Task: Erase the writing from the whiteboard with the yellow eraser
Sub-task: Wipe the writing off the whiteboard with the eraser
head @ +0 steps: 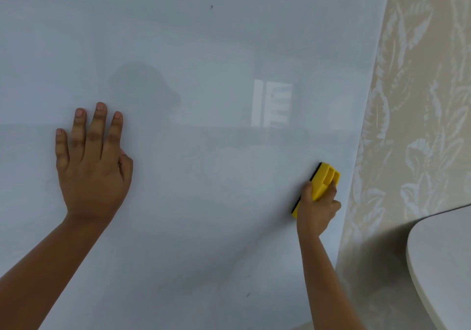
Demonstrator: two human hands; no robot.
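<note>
Left forearm: enters from the lower left corner, bare, reaching up to the board.
Left hand (93, 166): laid palm-down and flat on the glossy white whiteboard (204, 49), left of centre.
Left fingers (96, 125): stretched out and close together, pointing up, tips touching the board; thumb tucked against the right side of the palm; holding nothing.
Right forearm: rises from the bottom edge, right of centre, bare.
Right hand (314, 209): wrapped around the lower part of the yellow plastic block eraser with a black pad (322, 183).
Right fingers (331, 189): curled over the ribbed yellow back, thumb on the left edge; a firm clasp.
Eraser position: tilted, upper end leaning right, black pad against the board, low on the board and just beside its right edge.
Board state: no writing legible; two tiny dark specks, one near the top, one near the bottom; faint grey smears and a pale window reflection in the sheen.
Rounded white surface (443, 266): in the lower right corner, only an edge shown.
Wall: cream wallpaper with a pale leaf pattern (420, 100), right of the board.
</note>
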